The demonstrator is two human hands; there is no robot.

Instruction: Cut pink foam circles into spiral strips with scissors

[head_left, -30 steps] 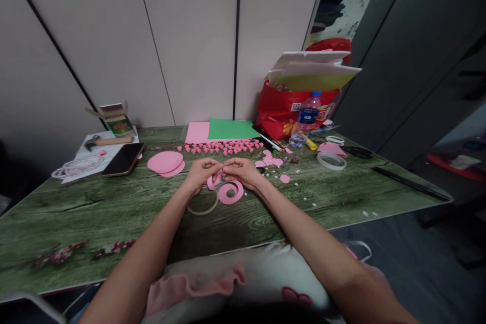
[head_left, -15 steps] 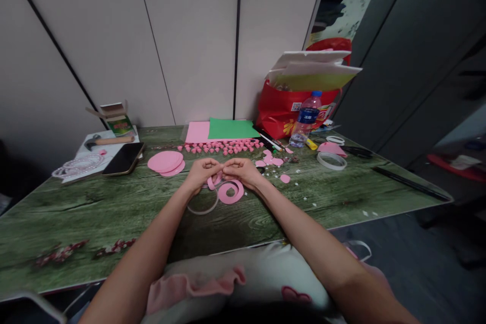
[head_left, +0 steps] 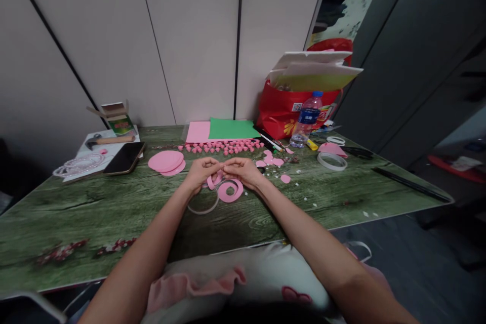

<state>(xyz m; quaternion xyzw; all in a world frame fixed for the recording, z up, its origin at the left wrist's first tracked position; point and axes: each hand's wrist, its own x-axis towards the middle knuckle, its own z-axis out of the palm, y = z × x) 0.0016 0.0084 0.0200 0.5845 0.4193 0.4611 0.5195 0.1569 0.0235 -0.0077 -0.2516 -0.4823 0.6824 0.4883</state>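
Pink curling strip, just one, is pinched by two hands, both nearly closed.

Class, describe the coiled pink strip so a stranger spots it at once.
On the green table, find the right hand. Just below it in view is the coiled pink strip. Its open spiral sets it apart from the solid pink discs.

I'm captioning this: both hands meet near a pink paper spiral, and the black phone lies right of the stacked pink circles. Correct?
Not quite: in the head view, the black phone lies left of the stacked pink circles; the rest stands.
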